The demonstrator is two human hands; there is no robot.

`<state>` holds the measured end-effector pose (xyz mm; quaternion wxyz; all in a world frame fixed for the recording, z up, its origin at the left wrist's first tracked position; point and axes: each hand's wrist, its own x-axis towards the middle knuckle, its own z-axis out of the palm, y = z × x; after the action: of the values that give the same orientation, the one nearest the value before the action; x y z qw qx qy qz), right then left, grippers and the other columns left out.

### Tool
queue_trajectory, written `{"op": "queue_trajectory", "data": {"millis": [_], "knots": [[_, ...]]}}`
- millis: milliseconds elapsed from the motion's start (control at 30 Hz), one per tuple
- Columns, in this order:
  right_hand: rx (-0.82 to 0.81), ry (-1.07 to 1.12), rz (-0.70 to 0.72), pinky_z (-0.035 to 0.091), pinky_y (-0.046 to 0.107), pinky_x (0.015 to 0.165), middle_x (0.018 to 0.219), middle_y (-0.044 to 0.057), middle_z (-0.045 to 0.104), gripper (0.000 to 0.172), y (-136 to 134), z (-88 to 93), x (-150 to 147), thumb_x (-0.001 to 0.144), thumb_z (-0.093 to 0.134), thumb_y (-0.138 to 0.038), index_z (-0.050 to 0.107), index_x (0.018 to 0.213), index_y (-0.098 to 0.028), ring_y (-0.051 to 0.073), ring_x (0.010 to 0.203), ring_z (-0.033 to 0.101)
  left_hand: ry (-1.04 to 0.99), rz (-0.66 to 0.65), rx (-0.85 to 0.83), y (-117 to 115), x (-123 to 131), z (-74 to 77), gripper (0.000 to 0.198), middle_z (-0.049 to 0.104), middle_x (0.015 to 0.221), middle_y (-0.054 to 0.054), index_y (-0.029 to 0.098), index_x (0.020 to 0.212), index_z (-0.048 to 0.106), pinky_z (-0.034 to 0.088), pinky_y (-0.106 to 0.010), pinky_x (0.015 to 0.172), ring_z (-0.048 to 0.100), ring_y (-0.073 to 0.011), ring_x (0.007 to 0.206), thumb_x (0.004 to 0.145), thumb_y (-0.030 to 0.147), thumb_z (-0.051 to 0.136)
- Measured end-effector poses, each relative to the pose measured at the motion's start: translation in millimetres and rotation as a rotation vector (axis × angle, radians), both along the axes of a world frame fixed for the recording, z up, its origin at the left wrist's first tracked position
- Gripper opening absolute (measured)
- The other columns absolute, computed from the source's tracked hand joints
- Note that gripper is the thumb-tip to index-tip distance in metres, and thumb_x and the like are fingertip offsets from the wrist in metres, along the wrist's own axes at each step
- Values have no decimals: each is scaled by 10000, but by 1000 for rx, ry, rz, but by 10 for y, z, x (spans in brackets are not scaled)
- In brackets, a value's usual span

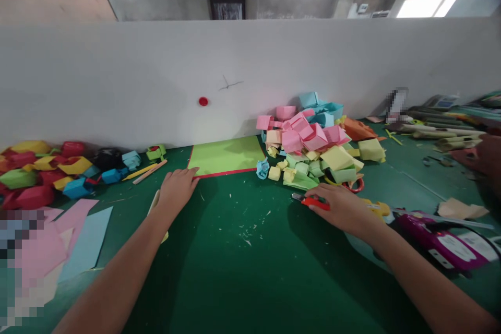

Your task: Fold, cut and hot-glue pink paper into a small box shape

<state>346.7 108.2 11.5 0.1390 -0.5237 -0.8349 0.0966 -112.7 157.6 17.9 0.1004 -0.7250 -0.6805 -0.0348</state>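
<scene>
My left hand [178, 188] lies palm down with its fingers stretched toward the near left corner of a light green sheet [227, 155]. The fingertips touch that corner. Red edging shows along the sheet's near and left sides. In my right hand [340, 206] is a red utility knife [316, 202], held low over the green tabletop with its metal tip pointing left. Just beyond this hand lies a heap of folded paper pieces [301, 135] in pink, yellow, green and blue. Part of the knife's handle is hidden under my fingers.
Folded paper shapes [39, 172] crowd the left side, above flat pink and blue sheets [86, 245]. A purple device [446, 240], a yellow tool [378, 209] and paper rolls [442, 130] lie at right. A white partition [136, 78] rises behind the green table [242, 282].
</scene>
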Motion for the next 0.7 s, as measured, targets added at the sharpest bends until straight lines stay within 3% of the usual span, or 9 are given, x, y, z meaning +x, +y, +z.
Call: {"op": "queue_trajectory", "data": {"millis": [167,433,700], "knots": [[15,-20,-1,514,535,900,1162,50,744,258,1,2,16,931,536,-410,708,1104,-324,330,1048,689,10,-34,21,65,-138,-55,494,600,1434,-167,164,1473,487,399,-462,1044,482,-338,1367,1042,378,374],[-1,-51,-1,496,475,919,1184,65,735,287,-35,52,-71,954,502,-404,703,1117,-280,298,1069,679,35,-31,51,143,-237,-154,445,713,1231,-171,188,1415,569,388,-440,976,617,-330,1185,1036,367,420],[121,-96,24,449,457,891,1100,55,763,230,-153,21,-243,966,523,-353,696,1088,-263,281,999,690,68,-79,78,215,-291,-187,373,768,1067,-139,231,1235,711,386,-415,945,663,-304,1077,1025,344,424]]}}
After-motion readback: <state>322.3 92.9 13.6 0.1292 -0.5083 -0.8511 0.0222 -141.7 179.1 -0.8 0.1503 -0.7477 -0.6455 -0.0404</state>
